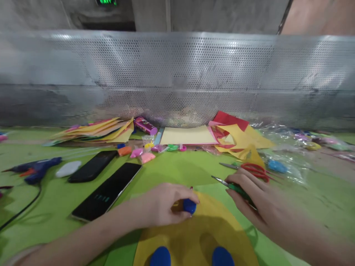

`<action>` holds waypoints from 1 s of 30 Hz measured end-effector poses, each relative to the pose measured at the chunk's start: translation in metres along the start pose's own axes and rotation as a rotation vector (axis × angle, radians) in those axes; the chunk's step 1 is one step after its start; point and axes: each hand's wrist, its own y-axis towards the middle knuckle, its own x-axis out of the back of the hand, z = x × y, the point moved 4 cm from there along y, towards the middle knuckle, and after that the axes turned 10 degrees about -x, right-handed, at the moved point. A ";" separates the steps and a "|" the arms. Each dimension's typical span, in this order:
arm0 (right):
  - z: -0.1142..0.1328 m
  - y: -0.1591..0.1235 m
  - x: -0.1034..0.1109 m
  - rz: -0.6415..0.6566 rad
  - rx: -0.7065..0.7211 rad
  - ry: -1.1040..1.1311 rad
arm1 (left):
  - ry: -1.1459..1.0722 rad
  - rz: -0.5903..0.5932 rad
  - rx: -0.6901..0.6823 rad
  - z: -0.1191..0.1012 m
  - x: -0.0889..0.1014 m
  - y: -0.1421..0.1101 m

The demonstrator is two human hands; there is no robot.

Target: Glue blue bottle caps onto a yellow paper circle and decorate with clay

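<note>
My left hand (166, 205) is closed around a small blue ball of what looks like modelling clay (189, 205), pinched between thumb and fingers. It hovers over a rounded yellow paper shape (191, 236). Two blue oval pieces (161, 256) lie on that paper near the bottom edge of the view. To the right, my right hand (249, 192) has its fingers on a green-handled tool with a pointed metal blade (220, 180); the rest of the tool is hidden under the palm. Red-handled scissors (256, 170) lie just beyond those fingers.
Two black phones (108, 192), a white oval object (68, 169) and a blue glue gun (41, 168) lie left. Small clay packets (137, 152), cream paper (188, 135), coloured sheets (249, 136) and clear plastic wrapping (294, 159) line the back, before a perforated metal panel (177, 74).
</note>
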 end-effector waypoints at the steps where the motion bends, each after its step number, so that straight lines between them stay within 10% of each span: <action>1: 0.003 0.001 0.001 -0.032 0.042 -0.003 | -0.017 0.002 0.005 0.000 0.000 -0.001; 10: 0.004 0.004 -0.017 -0.138 0.357 -0.085 | -0.140 0.109 0.030 0.005 0.003 -0.005; 18: -0.004 -0.015 -0.029 -0.082 0.539 0.002 | 0.407 0.118 -0.122 -0.017 0.007 -0.013; 30: -0.018 -0.025 -0.028 -0.127 0.416 -0.061 | 0.550 0.258 -0.155 -0.020 0.014 -0.016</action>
